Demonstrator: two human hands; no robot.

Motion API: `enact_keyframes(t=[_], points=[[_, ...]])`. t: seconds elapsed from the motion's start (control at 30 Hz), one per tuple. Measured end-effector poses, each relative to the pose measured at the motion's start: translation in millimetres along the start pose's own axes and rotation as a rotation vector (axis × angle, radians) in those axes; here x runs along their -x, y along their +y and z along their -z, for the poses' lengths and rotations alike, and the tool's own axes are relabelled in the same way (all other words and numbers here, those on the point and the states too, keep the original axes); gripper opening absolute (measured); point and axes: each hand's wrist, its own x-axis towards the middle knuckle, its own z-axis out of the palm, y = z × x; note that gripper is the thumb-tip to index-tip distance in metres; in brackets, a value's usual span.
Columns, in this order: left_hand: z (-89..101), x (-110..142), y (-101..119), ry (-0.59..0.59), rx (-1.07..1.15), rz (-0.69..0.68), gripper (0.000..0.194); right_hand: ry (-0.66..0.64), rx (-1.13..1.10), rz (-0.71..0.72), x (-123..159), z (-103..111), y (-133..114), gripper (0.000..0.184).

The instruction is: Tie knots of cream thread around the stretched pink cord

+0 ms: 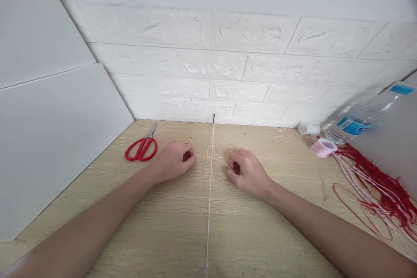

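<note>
L grip [177, 158] & R grip [249, 171] pinch fine thread [220, 162], prob. v. light, limp, slippery; best held nr loop [207, 152] round straight pale-pink cord [210, 200].

The cord [210, 200] is textile; the tabletop [163, 230], matt grained wood; the scissor blades [151, 131], metal.

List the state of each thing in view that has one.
Cord: stretched straight
Thin thread: loosely looped at the cord
Left hand: curled, pinching the thread
Right hand: curled, pinching the thread
Scissors: blades closed, lying flat
Bottle: capped
White spool: on its side
Pink spool: wound, not bare
Red strands: heaped loosely
</note>
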Motion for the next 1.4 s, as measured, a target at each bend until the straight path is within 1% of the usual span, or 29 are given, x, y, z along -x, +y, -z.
enact_keyframes(t=[0.13,0.3,0.5,0.6,0.7,0.73,0.8,0.87,0.97,1.0,1.07,1.13,1.2,1.27,1.33,1.4], points=[[3.8,-2,-7,0.061,-0.067,0.064,0.022,0.067,0.072,-0.104,-1,0,5,0.02],[5.5,-4,-17,0.111,-0.172,0.145,0.023,0.097,0.139,-0.171,-4,2,11,0.021],[2.7,-4,-23,0.127,-0.224,0.149,0.023,0.098,0.198,-0.177,-5,2,14,0.021],[2.7,-2,-19,0.191,-0.189,0.16,0.017,0.173,0.193,-0.177,-5,4,13,0.015],[3.4,1,-7,0.287,-0.046,0.16,0.021,0.269,0.059,-0.106,-5,9,8,0.01],[3.3,2,-2,0.31,0.016,0.156,0.021,0.272,-0.009,-0.083,-4,11,6,0.01],[2.2,2,8,0.327,0.131,0.164,0.019,0.226,-0.141,-0.067,-5,13,-2,0.016],[-0.1,0,18,0.299,0.205,0.175,0.019,0.146,-0.255,-0.099,-8,14,-10,0.025],[-5.5,-9,29,0.162,0.259,0.189,0.023,0.049,-0.431,-0.187,-20,8,-21,0.038],[-7.8,-14,31,0.141,0.257,0.188,0.025,0.028,-0.479,-0.22,-25,5,-22,0.042],[-13.7,-23,32,0.153,0.253,0.161,0.028,0.012,-0.55,-0.296,-37,-4,-22,0.046],[-21.0,-30,30,0.19,0.248,0.131,0.027,0.009,-0.591,-0.347,-47,-13,-19,0.05],[-28.9,-34,26,0.216,0.261,0.09,0.025,0.019,-0.614,-0.355,-52,-21,-15,0.049],[-35.7,-34,22,0.224,0.28,0.023,0.025,0.039,-0.596,-0.308,-52,-26,-12,0.044],[-40.3,-32,19,0.208,0.286,-0.044,0.025,0.065,-0.549,-0.234,-49,-28,-12,0.038],[-42.4,-29,17,0.208,0.288,-0.075,0.023,0.086,-0.501,-0.174,-45,-29,-13,0.033]])
